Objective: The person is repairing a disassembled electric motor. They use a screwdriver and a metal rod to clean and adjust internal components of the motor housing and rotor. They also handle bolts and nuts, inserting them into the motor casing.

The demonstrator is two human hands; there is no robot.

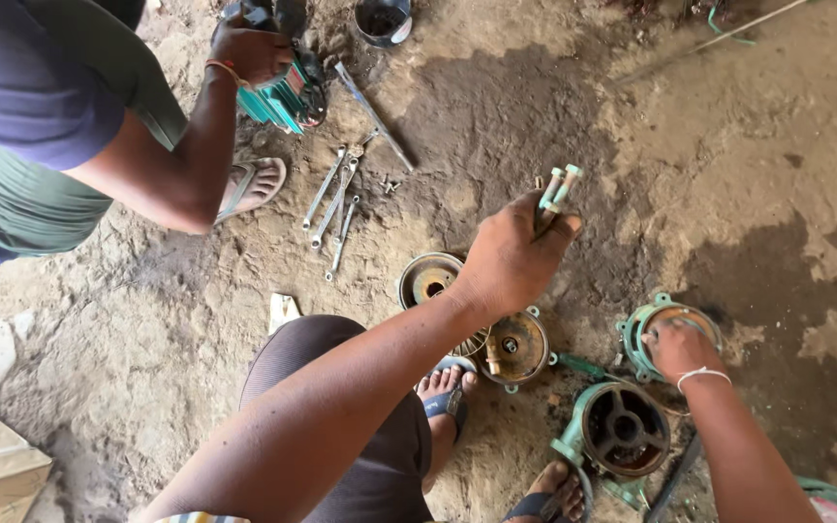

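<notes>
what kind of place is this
Probably an informal outdoor repair spot for pumps or motors: bare dirt ground, wrenches lying loose, and green pump housings taken apart.

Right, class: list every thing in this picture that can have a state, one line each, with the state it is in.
left hand: raised, fingers shut on bolts
bolts: bunched, heads up
right hand: resting on green cover
green cover: lying on ground, detached
pump housing: open, cavity facing up
rusty end plate: lying flat, removed
wrenches: lying loose on ground
other person's hand: gripping green motor
green motor: tilted, held
</notes>
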